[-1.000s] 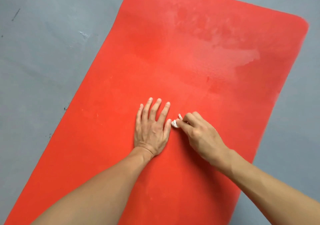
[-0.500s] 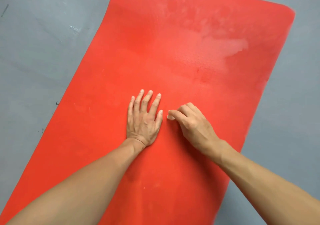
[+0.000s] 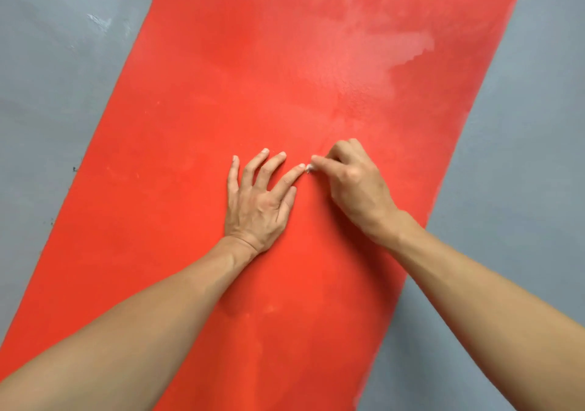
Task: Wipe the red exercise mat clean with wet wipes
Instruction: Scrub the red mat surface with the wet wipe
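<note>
Grey painted concrete floor (image 3: 57,100), scuffed with a few white marks, and a red exercise mat (image 3: 196,119) laid flat on it at a slant, taking up most of what's in front of me. Nearest, the mat looks matte and faintly smudged. Mid-mat, the person's left hand (image 3: 258,203) is pressed flat, fingers spread, holding nothing, just pinning the mat. The right hand (image 3: 353,182) is curled up tight beside it, pinching a tiny scrap of white wet wipe (image 3: 308,168) at the fingertips, right by the left index finger. Most of the wipe is hidden in the fist, so hard to say how much is left. My guess is that's the risk: a wad that small probably dries out or shreds and just pushes dirt around. Also, if the left hand lifts, the mat could slide on that smooth floor. Farther up there's a pale, shiny damp patch (image 3: 395,49) toward the far end.
</note>
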`<state>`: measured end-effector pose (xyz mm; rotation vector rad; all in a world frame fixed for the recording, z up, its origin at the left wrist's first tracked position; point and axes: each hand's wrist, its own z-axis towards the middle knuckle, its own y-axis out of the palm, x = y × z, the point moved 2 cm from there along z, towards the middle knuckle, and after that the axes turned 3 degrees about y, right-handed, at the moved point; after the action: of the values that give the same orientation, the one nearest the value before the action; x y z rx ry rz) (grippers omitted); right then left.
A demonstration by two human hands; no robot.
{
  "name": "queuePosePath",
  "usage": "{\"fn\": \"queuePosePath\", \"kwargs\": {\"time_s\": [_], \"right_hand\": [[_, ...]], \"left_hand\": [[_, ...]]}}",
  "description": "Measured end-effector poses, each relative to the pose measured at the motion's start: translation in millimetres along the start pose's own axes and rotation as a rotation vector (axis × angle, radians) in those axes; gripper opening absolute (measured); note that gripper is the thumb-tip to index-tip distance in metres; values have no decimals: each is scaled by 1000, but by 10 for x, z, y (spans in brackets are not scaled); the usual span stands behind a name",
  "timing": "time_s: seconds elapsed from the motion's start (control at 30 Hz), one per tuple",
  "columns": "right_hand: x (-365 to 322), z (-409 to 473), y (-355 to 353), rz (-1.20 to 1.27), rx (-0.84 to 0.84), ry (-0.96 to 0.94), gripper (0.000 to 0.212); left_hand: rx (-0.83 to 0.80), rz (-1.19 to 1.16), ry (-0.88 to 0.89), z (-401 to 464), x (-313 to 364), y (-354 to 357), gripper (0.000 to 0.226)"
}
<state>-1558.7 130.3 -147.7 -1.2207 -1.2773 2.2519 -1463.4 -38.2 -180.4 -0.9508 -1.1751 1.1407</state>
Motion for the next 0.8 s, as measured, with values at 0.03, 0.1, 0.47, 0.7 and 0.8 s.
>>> {"fn": "queuePosePath", "kwargs": {"time_s": [0.03, 0.1, 0.47, 0.7, 0.8], "right_hand": [[152, 167, -49, -30, 66, 56, 25], [360, 408, -120, -60, 157, 211, 21], [229, 380, -95, 23, 33, 71, 26], [122, 281, -86, 23, 93, 217, 17], [-152, -244, -73, 77, -167, -100, 26]], "left_hand": [[-16, -10, 1, -6, 3, -11, 44], [-28, -28, -2, -30, -3, -33, 47], [-50, -15, -5, -12, 27, -40, 53], [-41, 4, 3, -10, 24, -38, 54], [-46, 7, 0, -15, 21, -28, 58]]}}
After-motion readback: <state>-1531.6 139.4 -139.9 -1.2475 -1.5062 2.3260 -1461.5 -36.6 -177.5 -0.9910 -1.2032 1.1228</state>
